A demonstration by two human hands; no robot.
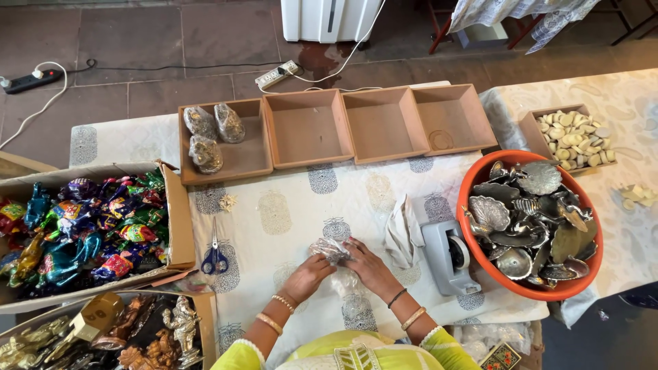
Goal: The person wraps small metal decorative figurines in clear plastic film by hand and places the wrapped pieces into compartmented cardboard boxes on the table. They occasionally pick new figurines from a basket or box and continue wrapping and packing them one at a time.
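While both hands are meeting at the middle of the patterned tablecloth [288, 205], the left hand [307, 274] and right hand [364, 264] are pinching a small clear-wrapped silvery piece [330, 249] between their fingertips. Blue-handled scissors [215, 257] are lying to the left, a grey tape dispenser [449, 255] just right, beside an orange basin [473, 179] of silver dishes.

The person wears a yellow-green top with short sleeves trimmed in white at the cuffs. The left hand [306, 276] has a pearl bracelet and gold bangle at its wrist; the right hand [368, 266] a thin black band and gold bangle
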